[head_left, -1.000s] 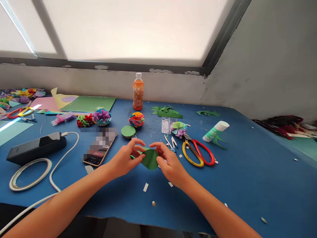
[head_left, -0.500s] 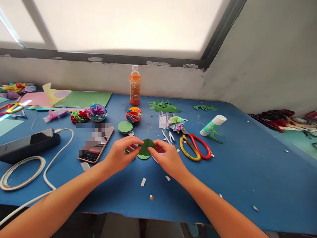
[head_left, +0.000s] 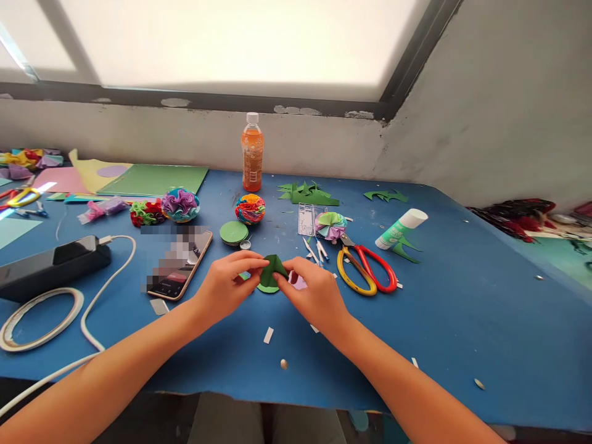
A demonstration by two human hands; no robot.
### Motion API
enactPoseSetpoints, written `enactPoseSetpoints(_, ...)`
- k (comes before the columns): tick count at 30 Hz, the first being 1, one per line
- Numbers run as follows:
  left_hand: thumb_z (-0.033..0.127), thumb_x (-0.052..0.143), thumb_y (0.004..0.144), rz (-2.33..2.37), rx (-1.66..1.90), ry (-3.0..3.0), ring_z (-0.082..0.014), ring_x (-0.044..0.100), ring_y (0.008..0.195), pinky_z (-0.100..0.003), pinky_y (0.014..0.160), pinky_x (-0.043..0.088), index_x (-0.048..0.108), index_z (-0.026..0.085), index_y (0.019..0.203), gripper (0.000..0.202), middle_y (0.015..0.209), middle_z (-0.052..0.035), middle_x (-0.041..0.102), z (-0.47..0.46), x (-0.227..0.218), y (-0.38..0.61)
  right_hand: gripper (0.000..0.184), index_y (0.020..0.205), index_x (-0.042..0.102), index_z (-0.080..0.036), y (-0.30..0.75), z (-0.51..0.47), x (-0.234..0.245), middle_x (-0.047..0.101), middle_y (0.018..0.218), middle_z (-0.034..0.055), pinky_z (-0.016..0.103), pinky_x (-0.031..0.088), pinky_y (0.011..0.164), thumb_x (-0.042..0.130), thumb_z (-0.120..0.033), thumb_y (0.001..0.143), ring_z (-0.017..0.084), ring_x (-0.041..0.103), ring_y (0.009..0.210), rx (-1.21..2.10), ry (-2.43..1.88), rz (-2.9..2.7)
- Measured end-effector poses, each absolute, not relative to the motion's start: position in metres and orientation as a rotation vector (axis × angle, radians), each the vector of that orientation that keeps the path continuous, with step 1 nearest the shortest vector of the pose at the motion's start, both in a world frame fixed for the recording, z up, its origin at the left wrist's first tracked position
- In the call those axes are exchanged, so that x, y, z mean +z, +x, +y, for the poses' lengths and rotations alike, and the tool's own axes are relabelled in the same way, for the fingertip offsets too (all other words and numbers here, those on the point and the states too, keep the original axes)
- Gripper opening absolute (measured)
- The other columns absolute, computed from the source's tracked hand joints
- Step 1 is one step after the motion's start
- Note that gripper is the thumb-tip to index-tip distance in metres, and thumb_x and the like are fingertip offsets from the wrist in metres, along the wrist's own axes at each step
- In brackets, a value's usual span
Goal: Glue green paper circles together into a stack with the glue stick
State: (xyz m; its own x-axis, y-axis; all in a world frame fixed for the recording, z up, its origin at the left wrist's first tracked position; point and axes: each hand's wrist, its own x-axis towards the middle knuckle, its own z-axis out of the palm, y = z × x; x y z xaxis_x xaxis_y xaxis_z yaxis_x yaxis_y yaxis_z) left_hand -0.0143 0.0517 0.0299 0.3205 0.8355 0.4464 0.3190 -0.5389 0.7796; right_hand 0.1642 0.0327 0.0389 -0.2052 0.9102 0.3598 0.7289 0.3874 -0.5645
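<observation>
A dark green paper circle (head_left: 274, 269), creased and partly folded, is pinched between both my hands at the middle of the table. My left hand (head_left: 231, 277) grips its left edge with thumb and fingertips. On its right edge my right hand (head_left: 311, 287) presses with thumb and forefinger. Just below the fold shows a lighter green round edge. A lilac paper piece (head_left: 297, 282) sits partly hidden behind my right hand. Beyond my left hand lies a stack of green paper circles (head_left: 234, 232).
Red-and-yellow scissors (head_left: 367, 268), a glue stick (head_left: 401, 229) and several compasses lie to the right. Paper pompoms (head_left: 250, 209) and a drink bottle (head_left: 252, 154) stand behind. At left are a phone (head_left: 185, 265), a power bank (head_left: 55, 265), a cable and a tape roll (head_left: 41, 319).
The green circle was nearly flat; now its upper part is creased to a point, with the right side folded over. Both hands stay in about the same place. The view has shifted slightly.
</observation>
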Motion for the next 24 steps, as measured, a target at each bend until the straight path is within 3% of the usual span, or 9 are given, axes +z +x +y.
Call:
enactPoseSetpoints(4,0.018,0.051,0.079,0.985,1.181,2.051,-0.0105,0.061,0.066,-0.016,0.047,0.052,0.068,0.015,0.091,0.021,0.094,-0.0075,0.066,0.0509,0.0287,-0.0139,0.015,0.083,0.063,-0.018,0.1654,0.0329,0.0348,0.065,0.075,0.0027,0.024,0.04,0.059,0.05,-0.025,0.086,0.013,0.058,0.065,0.075,-1.297,-2.099)
enactPoseSetpoints(11,0.018,0.047,0.082,0.983,1.084,2.149,-0.0114,0.061,0.068,-0.016,0.048,0.048,0.062,0.016,0.087,0.017,0.088,-0.0059,0.067,0.0483,0.028,-0.0147,0.017,0.08,0.062,-0.02,0.1685,0.035,0.0363,0.066,0.101,0.0084,0.03,0.045,0.081,0.047,-0.016,0.087,0.019,0.059,0.093,-0.316,-1.069,-2.204)
enactPoseSetpoints(17,0.024,0.051,0.082,1.06,0.897,2.253,-0.0124,0.062,0.072,-0.019,0.056,0.049,0.058,0.02,0.1,0.02,0.086,-0.0023,0.067,0.0453,0.0302,-0.0145,0.019,0.093,0.059,-0.019,0.1671,0.0316,0.0349,0.068,0.078,0.0055,0.029,0.044,0.068,0.042,-0.016,0.089,0.018,0.062,0.073,-0.284,-1.115,-2.254)
enactPoseSetpoints(24,0.021,0.044,0.087,1.001,0.999,2.367,-0.0151,0.064,0.08,-0.023,0.065,0.05,0.065,0.02,0.094,0.021,0.093,-0.0058,0.069,0.0489,0.0266,-0.0177,0.017,0.096,0.06,-0.018,0.161,0.0268,0.038,0.068,0.077,0.0056,0.03,0.045,0.069,0.047,-0.025,0.088,0.019,0.062,0.071,-0.193,-1.16,-2.222)
